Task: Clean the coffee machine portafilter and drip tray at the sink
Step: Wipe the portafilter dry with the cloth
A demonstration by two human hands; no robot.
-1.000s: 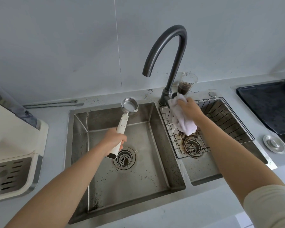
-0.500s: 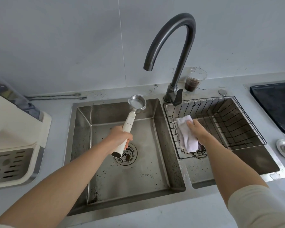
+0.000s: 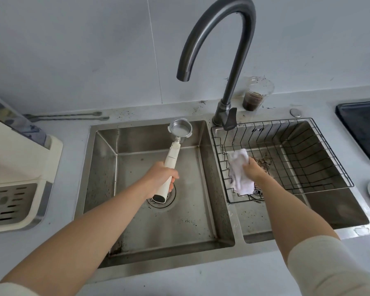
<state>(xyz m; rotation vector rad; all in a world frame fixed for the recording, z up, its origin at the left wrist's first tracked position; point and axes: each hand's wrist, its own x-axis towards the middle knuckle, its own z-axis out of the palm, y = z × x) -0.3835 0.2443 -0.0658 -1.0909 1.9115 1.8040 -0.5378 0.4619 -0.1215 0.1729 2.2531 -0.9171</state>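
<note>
wiping of the portafilter seems to be the step in hand, as i judge it. left hand [image 3: 161, 176] is curled round the cream handle of the portafilter [image 3: 173, 155] and holds it over the left basin of the sink [image 3: 107, 189], with the metal head toward the far wall, near under the spout of the tap [image 3: 239, 60]. no water runs. the round metal cup looks empty and quite shiny, open side up. more to the right, the right hand [image 3: 252, 168] grips a white cloth [image 3: 239, 176] inside the wire basket [image 3: 338, 167] in the right basin. next move calls for bringing cloth and metal cup together, or opening the tap first; the handle needs a firm hold.
</note>
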